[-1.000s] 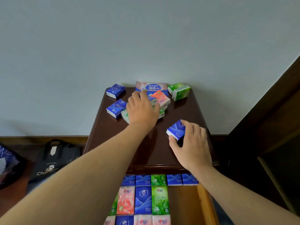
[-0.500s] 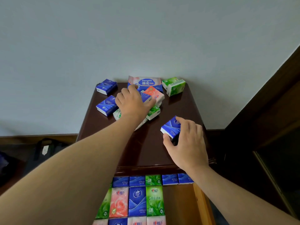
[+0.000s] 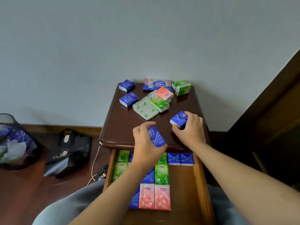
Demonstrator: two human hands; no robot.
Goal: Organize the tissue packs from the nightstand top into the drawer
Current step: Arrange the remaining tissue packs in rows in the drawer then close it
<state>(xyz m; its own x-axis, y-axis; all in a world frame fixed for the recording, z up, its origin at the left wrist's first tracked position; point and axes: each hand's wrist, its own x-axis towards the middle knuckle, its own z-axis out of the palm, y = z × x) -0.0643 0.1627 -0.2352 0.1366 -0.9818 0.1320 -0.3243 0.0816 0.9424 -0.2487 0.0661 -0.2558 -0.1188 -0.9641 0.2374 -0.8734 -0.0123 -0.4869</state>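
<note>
Behind both hands' blue packs, wipes pouch [image 3: 157, 84] reads "Deeyeo"

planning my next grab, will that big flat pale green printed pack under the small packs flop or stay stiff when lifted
The big flat pale green printed pack probably flops: its film looks thin and wrinkled. It likely feels light, lying so flat. Lifting may tip off the small green pack and small pink pack resting on it.

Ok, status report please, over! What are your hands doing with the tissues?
Left hand grips a blue pack at the nightstand's front edge. Right hand grips another blue pack on the top. Open drawer below, right side free. Nothing blocking.
</note>
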